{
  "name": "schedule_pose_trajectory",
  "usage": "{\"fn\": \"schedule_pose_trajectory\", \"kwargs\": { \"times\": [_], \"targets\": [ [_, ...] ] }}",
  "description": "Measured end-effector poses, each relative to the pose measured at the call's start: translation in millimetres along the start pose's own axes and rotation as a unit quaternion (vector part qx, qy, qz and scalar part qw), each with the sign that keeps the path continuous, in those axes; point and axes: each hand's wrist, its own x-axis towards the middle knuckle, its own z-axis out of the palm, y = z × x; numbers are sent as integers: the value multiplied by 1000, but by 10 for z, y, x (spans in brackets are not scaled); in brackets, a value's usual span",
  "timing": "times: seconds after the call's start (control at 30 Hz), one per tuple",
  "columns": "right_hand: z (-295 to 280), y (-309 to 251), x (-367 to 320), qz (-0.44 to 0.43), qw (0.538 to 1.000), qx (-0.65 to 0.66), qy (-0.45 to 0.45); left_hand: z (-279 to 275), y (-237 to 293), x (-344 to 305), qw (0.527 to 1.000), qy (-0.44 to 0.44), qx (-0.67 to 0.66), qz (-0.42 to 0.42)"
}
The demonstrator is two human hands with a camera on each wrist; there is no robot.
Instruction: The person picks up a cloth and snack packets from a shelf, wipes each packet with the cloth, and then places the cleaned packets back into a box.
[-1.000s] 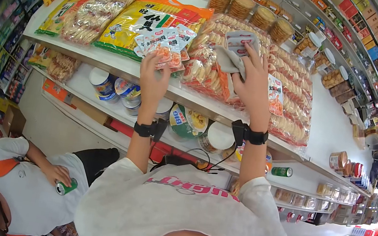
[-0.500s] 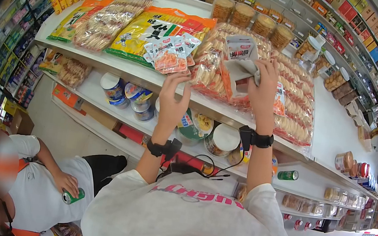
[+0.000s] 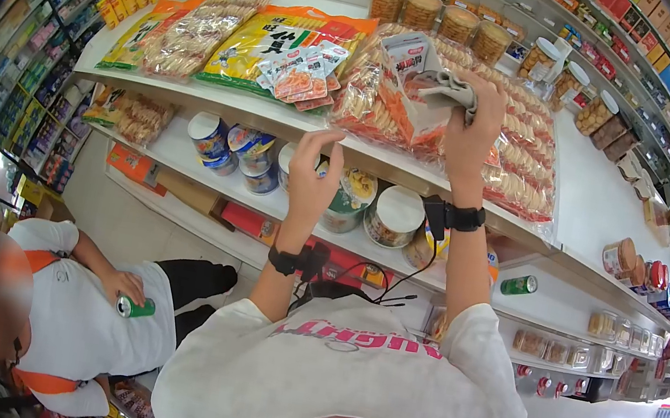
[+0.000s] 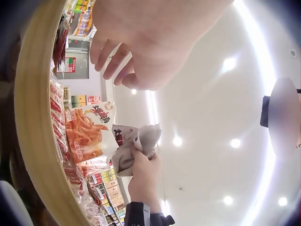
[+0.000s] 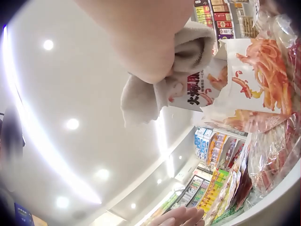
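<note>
In the head view my right hand (image 3: 474, 130) grips a grey cloth (image 3: 452, 94) at the right side of a white-and-orange printed snack box (image 3: 410, 102). The box stands with its top open and its back panel raised, on clear packs of round crackers (image 3: 526, 152). Bunched folds of the cloth (image 5: 141, 101) stick out around the hand in the right wrist view. My left hand (image 3: 314, 175) hovers just before the shelf's front edge, fingers loosely bent, holding nothing. Small snack packets (image 3: 300, 72) lie in a pile on a yellow cracker bag (image 3: 242, 52).
Clear jars of biscuits (image 3: 421, 11) line the back of the white shelf (image 3: 563, 194). Instant noodle tubs (image 3: 396, 217) stand on the shelf below. To the left, another person (image 3: 95, 319) holds a green can (image 3: 135, 308). Cables (image 3: 369, 272) hang by my waist.
My left hand has drawn back from the small packets to the shelf's front edge. My right hand has moved the cloth from over the box to its right side, and more of the box shows.
</note>
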Motion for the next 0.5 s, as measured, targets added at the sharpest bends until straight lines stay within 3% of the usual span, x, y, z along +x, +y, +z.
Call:
{"fn": "schedule_pose_trajectory", "kwargs": {
  "times": [0.1, 0.17, 0.3, 0.37, 0.43, 0.5],
  "targets": [
    [-201, -172, 1, -2, 997, 50, 57, -8, 165, -93, 1000, -13, -12, -23],
    [-371, -313, -73, 5, 994, 88, 62, 38, 299, -103, 999, -3, -53, 7],
    [-672, -502, -242, 34, 978, 199, -47, 88, 605, -172, 991, -64, -110, 37],
    [-766, -510, -363, 82, 947, 279, -137, 112, 673, -250, 957, -169, -227, -65],
    [-924, -562, -486, 146, 913, 311, -219, 154, 571, -366, 890, -288, -290, -203],
    [-996, -579, -687, 225, 929, 267, -123, 321, 619, -525, 898, -273, -284, -193]
  ]
}}
